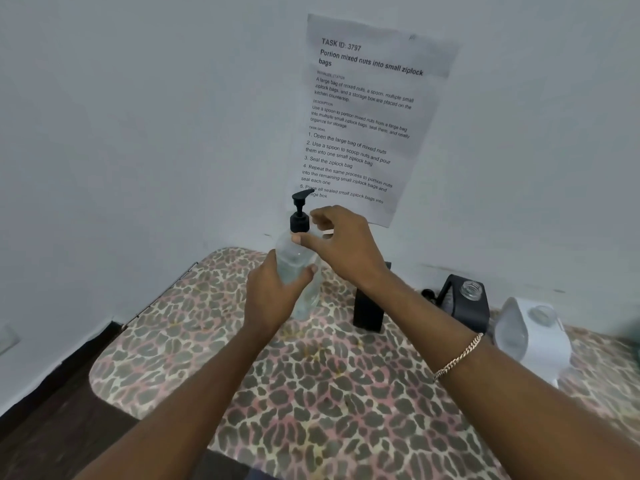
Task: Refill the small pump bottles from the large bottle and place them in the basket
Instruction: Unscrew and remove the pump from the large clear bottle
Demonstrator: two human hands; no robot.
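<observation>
A small clear pump bottle (300, 271) with a black pump head (300, 213) stands upright at the back of the table. My left hand (273, 292) is wrapped around its clear body. My right hand (341, 244) is at the bottle's neck just right of the pump collar, fingers curled and spread; whether it touches the collar is unclear. A large white bottle (533, 337) with its mouth uncovered stands at the right. Behind it, a dark basket (467, 306) holds a clear bottle without a pump (471, 289).
The table wears a leopard-print cloth (329, 393). A black rectangular container (369, 311) stands just right of the pump bottle, under my right forearm. A printed task sheet (363, 126) hangs on the white wall behind. Dark floor lies to the left.
</observation>
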